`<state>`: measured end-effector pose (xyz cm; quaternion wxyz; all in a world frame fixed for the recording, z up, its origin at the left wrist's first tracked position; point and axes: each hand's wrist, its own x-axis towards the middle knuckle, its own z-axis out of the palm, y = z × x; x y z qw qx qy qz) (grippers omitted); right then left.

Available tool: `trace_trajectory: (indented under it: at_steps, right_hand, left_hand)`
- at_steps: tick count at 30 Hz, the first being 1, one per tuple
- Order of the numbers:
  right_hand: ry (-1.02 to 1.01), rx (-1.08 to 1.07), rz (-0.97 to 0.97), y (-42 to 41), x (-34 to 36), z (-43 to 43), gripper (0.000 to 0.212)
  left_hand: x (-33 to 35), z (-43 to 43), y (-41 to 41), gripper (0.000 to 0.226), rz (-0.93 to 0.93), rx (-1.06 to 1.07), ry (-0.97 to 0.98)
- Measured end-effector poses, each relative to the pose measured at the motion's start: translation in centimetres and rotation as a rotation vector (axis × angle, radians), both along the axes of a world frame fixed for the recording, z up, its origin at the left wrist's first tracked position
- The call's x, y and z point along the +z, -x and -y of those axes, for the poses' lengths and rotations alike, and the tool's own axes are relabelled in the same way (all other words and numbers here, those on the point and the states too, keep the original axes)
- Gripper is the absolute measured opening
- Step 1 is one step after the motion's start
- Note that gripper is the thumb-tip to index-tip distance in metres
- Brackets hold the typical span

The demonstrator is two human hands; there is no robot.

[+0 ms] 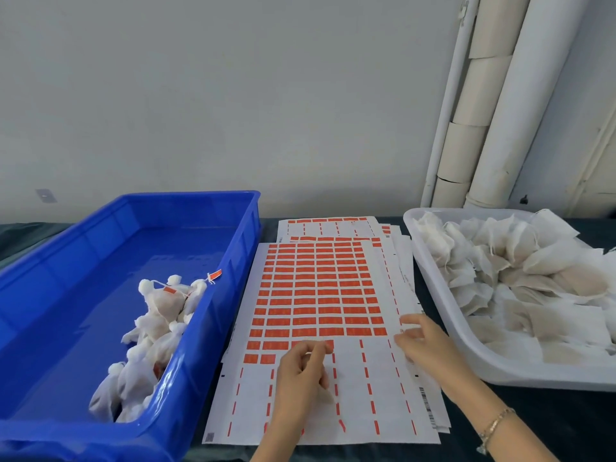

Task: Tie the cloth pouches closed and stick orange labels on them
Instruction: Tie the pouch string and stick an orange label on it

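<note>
1. Orange labels (320, 295) lie flat on a white label sheet (366, 395) in the middle of the dark counter (540, 425). Each is a small rectangle with its long axis running left to right. The sheet's long side runs from the near edge toward the wall.
2. Full rows fill the sheet's far part. The two nearest rows are only partly filled, and below them only thin orange dashes are left on the backing.
3. Counts: at least three sheets are stacked and fanned, and the labels are too many to count surely. There is one blue crate (100, 261) to the left and one white tray (466, 358) to the right.
4. Tied pouches (160, 318) are heaped against the crate's right wall, toward its near corner, with their gathered necks pointing various ways. One tagged string (215, 276) hangs over the rim. The heap overlaps too much to count.
5. Untied pouches (533, 278) fill the tray in a loose pile, lying flat.
6. The left hand (301, 371) comes in from the near edge with its fingers curled. Thumb and forefinger meet at the end of a partly filled row. Whether the grip already holds a label cannot be told.
7. The right hand (425, 341) reaches in from the right with a bracelet (496, 425) on its wrist. Its fingers are spread and relaxed, their tips rest on the sheet's right margin, and its grip holds nothing.
</note>
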<state>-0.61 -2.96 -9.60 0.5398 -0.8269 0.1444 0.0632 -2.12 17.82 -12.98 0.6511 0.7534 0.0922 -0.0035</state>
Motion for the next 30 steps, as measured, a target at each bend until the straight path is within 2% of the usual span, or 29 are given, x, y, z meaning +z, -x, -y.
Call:
trace_trajectory:
  at_steps: [2, 5, 7, 12, 17, 23, 30]
  right_hand:
    - [-0.005, -0.018, 0.002, -0.1, 0.0, -0.5, 0.035]
    - [0.135, -0.031, 0.059, -0.3, -0.2, -1.1, 0.039]
    - [0.153, -0.033, 0.057, -0.5, -0.4, -1.2, 0.039]
    - [-0.027, -0.106, -0.026, -1.5, 0.4, -0.6, 0.049]
    - [-0.224, 0.033, -0.117, -2.0, 1.3, 0.3, 0.022]
    - [-0.453, 0.114, -0.089, -1.4, 0.1, 0.4, 0.028]
    - [-0.646, 0.112, -0.044, -0.1, -0.9, 0.5, 0.039]
  left_hand:
    - [-0.2, -0.1, 0.0, 0.018, 0.008, 0.008, 0.026]
    - [-0.4, -0.3, 0.1, 0.020, 0.008, -0.008, 0.045]
    - [-0.5, -0.6, 0.1, 0.021, 0.012, -0.016, 0.055]
    - [-0.8, -0.7, 0.3, 0.021, 0.017, -0.031, 0.065]
    - [-0.6, -0.2, 0.3, 0.016, -0.002, -0.084, 0.014]
    - [0.8, 1.3, -0.5, 0.001, 0.087, -0.061, -0.129]
    - [2.8, 4.0, -3.1, 0.034, 0.255, -0.287, -0.397]
